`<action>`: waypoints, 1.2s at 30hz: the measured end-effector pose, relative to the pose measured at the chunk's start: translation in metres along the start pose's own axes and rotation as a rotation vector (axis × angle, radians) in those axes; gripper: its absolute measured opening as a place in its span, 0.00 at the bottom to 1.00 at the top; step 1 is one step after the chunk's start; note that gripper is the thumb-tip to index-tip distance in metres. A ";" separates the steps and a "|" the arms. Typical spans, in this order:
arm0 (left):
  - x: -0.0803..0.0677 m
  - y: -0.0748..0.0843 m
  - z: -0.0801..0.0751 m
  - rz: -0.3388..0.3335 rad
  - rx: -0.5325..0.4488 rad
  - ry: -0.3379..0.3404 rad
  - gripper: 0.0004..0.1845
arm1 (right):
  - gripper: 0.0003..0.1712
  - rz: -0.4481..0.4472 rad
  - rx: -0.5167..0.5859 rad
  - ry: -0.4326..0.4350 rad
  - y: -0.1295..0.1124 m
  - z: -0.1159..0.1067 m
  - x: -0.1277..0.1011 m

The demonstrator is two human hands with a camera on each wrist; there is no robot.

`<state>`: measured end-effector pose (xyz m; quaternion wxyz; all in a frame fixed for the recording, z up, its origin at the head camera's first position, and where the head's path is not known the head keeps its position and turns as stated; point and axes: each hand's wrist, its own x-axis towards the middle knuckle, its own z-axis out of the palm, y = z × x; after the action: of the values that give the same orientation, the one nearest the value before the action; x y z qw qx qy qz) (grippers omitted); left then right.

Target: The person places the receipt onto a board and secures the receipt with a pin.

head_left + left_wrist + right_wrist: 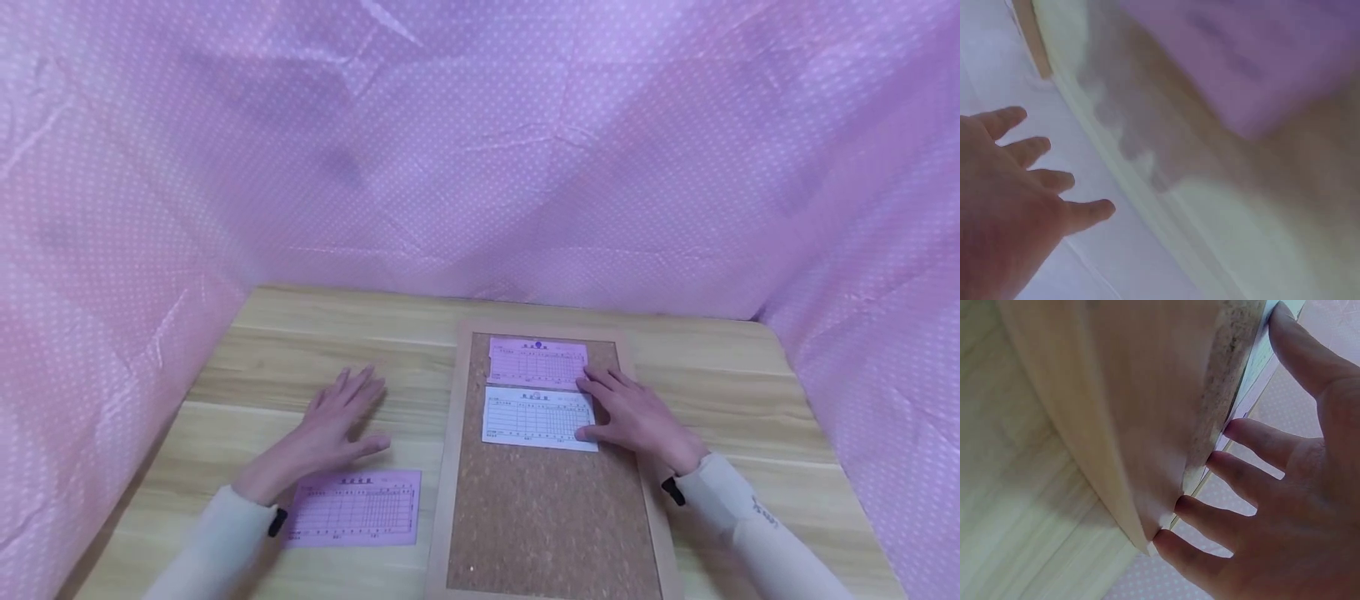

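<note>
A wood-framed cork board (pixel 555 517) lies on the table with two printed slips near its far end. The pink slip (pixel 531 364) is above, with a purple round pushpin (pixel 538 344) at its top; directly below it lies a white slip (pixel 525 421). My right hand (pixel 641 421) rests at their right edges, fingers extended, thumb on the white slip's side; in the right wrist view its fingertips (pixel 1225 428) reach along the board's frame. My left hand (pixel 330 429) is spread over the table, holding nothing, just beyond another pink slip (pixel 356 512).
The light wood table (pixel 330 325) carries the board right of centre. Pink dotted cloth (pixel 480 167) hangs behind and on both sides. A dark band (pixel 673 492) shows under the right wrist, another dark piece (pixel 277 522) at the left cuff.
</note>
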<state>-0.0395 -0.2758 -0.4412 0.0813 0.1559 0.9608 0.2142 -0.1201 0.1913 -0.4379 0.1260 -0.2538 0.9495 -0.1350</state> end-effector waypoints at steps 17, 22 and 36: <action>-0.066 -0.053 -0.007 -0.026 -0.050 0.004 0.50 | 0.50 0.013 0.014 -0.020 -0.003 -0.002 0.000; -0.073 -0.057 -0.006 -0.005 -0.053 0.003 0.51 | 0.50 0.010 0.016 -0.020 -0.003 -0.003 0.000; -0.077 -0.069 0.000 0.077 -0.152 0.061 0.38 | 0.50 0.008 0.023 -0.010 0.000 0.001 0.001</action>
<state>0.0141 -0.3610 -0.4648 0.0552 0.1794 0.9372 0.2941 -0.1204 0.1906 -0.4386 0.1342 -0.2492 0.9482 -0.1440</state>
